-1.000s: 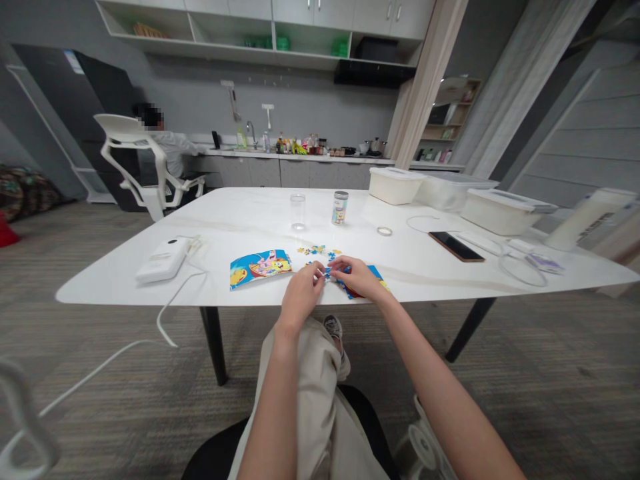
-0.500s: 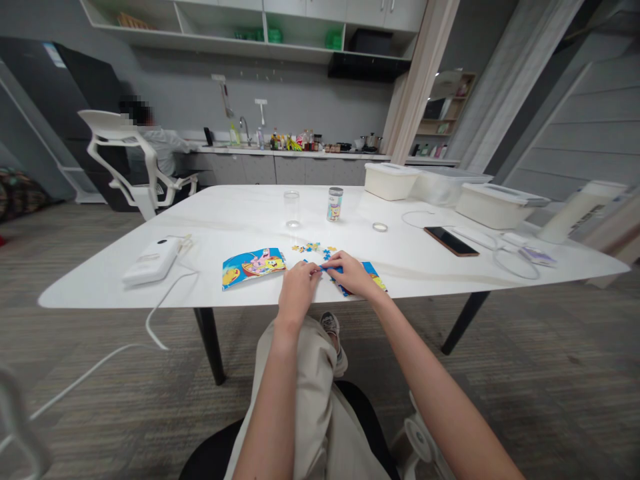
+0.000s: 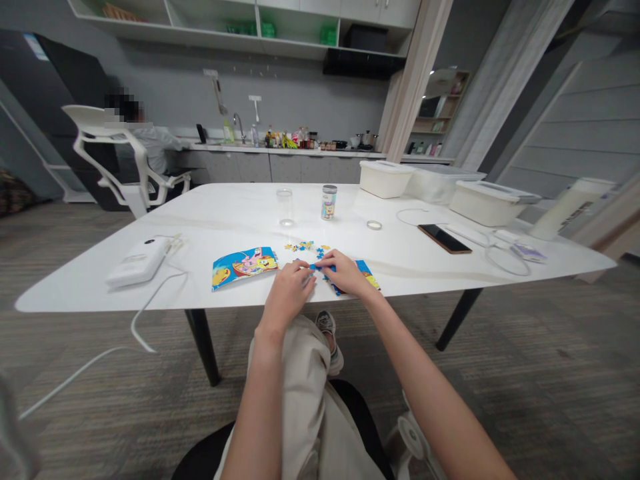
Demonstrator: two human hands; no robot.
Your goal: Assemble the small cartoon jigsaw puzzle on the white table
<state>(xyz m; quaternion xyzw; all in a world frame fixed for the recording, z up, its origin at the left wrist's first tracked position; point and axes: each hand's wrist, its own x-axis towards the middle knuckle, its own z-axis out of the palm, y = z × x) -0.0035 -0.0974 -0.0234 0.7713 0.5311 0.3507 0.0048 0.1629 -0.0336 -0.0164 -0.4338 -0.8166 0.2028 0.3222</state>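
Both hands meet at the near edge of the white table [image 3: 240,213]. My left hand [image 3: 289,288] and my right hand [image 3: 345,272] have their fingers pinched together on small blue jigsaw pieces [image 3: 320,268] between them. Under my right hand lies a partly built blue puzzle section [image 3: 366,275]. Loose puzzle pieces [image 3: 306,247] lie scattered just behind the hands. A colourful cartoon picture sheet [image 3: 243,264] rests to the left of my left hand.
On the table stand an empty clear glass [image 3: 285,207], a small printed jar [image 3: 329,202], a lid ring [image 3: 373,225], a phone [image 3: 445,238], white lidded boxes [image 3: 385,177] and a white device with cable [image 3: 137,261]. A person sits in a white chair [image 3: 107,150] at the kitchen counter.
The view has shifted slightly, so everything sits a little further left. Both hands stay together over the blue pieces with only small finger movements.
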